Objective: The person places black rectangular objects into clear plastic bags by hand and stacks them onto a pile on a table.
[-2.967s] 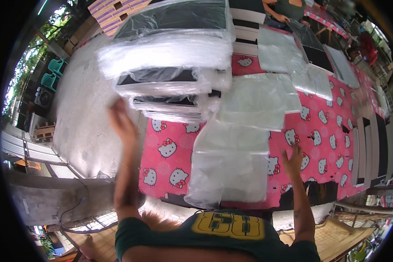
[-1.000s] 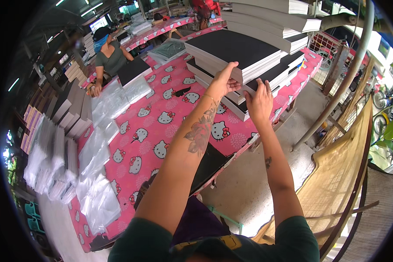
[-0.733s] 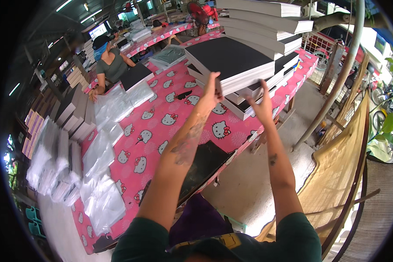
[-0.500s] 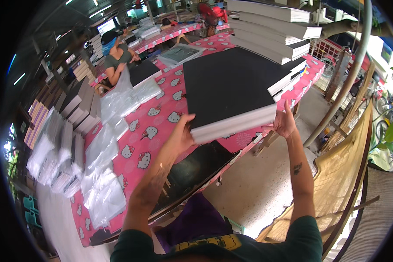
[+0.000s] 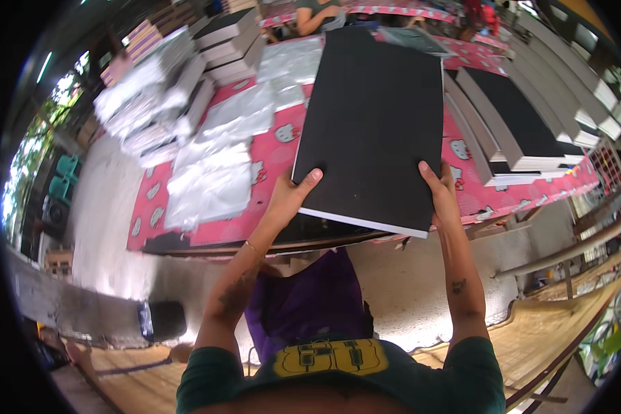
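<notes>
Hands clamp black board [image 5: 372,124]: left hand [image 5: 290,196], right hand [image 5: 440,192] on its near corners, above pink table [image 5: 283,148]. Grip sits only at one edge, so the far end could tip, probably onto plastic bags [image 5: 210,186].

Both hands [image 5: 291,196] [image 5: 440,193] raised, gripping (arms outstretched).

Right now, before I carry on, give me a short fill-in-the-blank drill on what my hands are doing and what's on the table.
1. Both the left hand and the right hand hold one large flat board whose top face is ____.
2. The table has a ____ patterned cloth.
3. The clear plastic bags lie to the ____ of the board.
4. The stack of boards lies to the board's ____.

Missing words: black; pink; left; right
</notes>
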Demonstrator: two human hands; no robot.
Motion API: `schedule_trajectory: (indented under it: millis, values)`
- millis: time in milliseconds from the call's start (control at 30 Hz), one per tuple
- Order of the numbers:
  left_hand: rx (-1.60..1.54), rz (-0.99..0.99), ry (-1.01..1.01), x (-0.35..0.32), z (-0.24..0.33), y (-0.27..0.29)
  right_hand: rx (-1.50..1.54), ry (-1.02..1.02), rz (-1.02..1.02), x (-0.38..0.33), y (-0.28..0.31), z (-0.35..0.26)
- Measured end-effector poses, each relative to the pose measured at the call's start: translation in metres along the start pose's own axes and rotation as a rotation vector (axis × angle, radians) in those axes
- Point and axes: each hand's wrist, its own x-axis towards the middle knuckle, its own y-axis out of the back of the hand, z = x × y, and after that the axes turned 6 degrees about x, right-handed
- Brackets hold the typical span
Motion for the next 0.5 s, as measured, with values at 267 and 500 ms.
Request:
schedule_trajectory:
  millis: [267, 500]
  values:
    - [0.056, -0.024, -0.198, -0.009, -0.061, 0.088, -0.144, 0.239, -0.518, 0.042, -0.053, 0.05]
    - [-0.368, -0.076, -0.113, -0.003, -0.055, 0.098, -0.051, 0.061, -0.406, 0.027, -0.061, 0.078]
